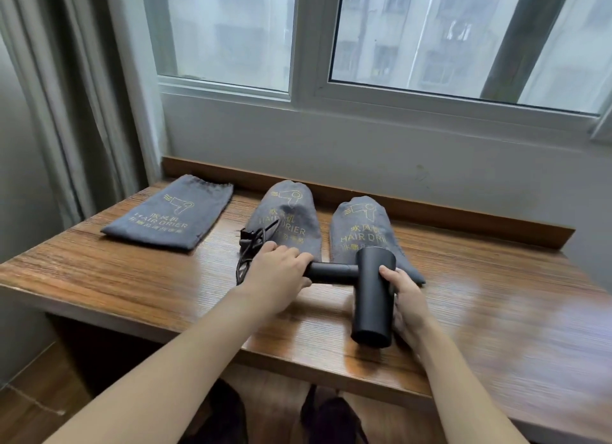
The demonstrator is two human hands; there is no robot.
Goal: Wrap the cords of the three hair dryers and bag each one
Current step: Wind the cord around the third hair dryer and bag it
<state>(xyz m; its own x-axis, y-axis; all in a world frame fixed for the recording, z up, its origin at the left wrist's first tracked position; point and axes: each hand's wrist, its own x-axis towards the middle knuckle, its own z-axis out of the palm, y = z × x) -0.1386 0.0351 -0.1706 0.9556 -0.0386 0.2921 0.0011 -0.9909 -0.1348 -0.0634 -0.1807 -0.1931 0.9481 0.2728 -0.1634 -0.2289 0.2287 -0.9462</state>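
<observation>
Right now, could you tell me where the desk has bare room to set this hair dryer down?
Bare wood lies right of the right bag, and along the front edge left of the left hand. Crowded: the cord beside the middle bag.

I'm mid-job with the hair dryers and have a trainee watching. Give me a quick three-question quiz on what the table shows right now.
1. True or false: the flat bag at the far left looks empty.
2. Which hand holds the barrel of the black hair dryer? A) left hand B) right hand C) neither
3. Fill in: the loose cord lies partly on the ______ bag.

Key
1. True: it lies flat, while the middle bag and the right bag bulge.
2. B: the right hand grips the barrel; the left hand grips the handle end.
3. Middle.
</observation>
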